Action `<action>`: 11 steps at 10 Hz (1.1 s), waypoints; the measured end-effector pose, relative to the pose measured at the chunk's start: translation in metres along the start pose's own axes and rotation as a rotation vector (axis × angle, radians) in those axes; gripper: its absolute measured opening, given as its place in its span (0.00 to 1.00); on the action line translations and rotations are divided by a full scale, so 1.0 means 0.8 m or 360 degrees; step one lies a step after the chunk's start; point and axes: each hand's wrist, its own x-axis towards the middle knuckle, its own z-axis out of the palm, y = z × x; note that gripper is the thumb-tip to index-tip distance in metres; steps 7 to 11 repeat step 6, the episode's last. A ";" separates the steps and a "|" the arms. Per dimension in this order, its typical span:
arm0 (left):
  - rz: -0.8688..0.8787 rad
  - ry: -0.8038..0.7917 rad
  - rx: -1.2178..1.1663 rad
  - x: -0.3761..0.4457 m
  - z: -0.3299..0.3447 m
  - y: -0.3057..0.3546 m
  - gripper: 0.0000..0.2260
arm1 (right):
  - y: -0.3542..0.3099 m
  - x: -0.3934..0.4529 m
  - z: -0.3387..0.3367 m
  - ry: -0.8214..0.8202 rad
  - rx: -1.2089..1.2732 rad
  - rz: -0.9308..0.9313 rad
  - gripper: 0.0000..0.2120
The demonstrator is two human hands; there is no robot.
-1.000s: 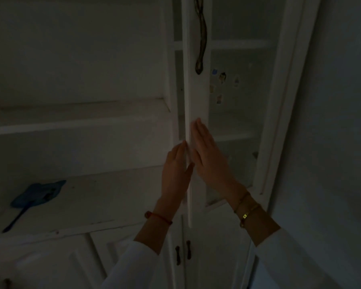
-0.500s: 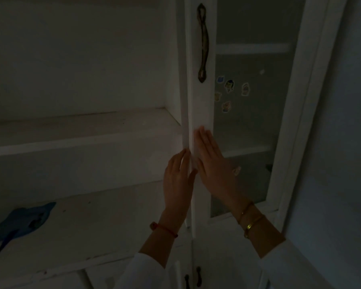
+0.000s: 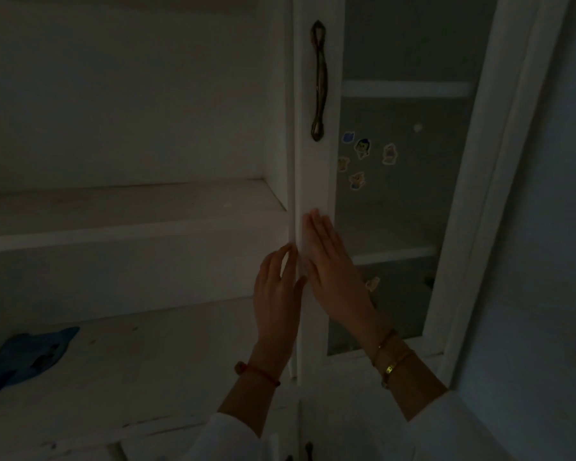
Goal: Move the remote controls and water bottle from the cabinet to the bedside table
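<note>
In dim light I face a white cabinet with a glass door (image 3: 315,181) on the right. My right hand (image 3: 333,271) lies flat on the door's white frame, fingers straight and together. My left hand (image 3: 276,294) rests against the door's left edge, fingers extended, holding nothing. A dark metal handle (image 3: 319,81) runs down the frame above my hands. No remote control or water bottle shows on the shelves in view.
Open white shelves (image 3: 123,234) sit to the left of the door. A blue fly swatter (image 3: 24,356) lies on the lower ledge at the far left. Several small stickers (image 3: 363,154) dot the glass. A white wall (image 3: 546,261) runs down the right.
The door has swung toward closed, from edge-on to nearly flat against the cabinet. Both hands stayed on its frame, and the view drew closer and shifted right.
</note>
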 end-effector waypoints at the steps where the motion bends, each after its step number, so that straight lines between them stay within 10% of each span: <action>1: -0.0024 -0.0009 0.0015 0.003 0.001 0.000 0.23 | 0.002 0.002 0.000 -0.0016 0.0018 -0.0001 0.27; 11: -0.0019 -0.0228 -0.0162 -0.016 -0.068 -0.017 0.27 | -0.007 -0.036 -0.042 0.0031 0.0312 0.0206 0.27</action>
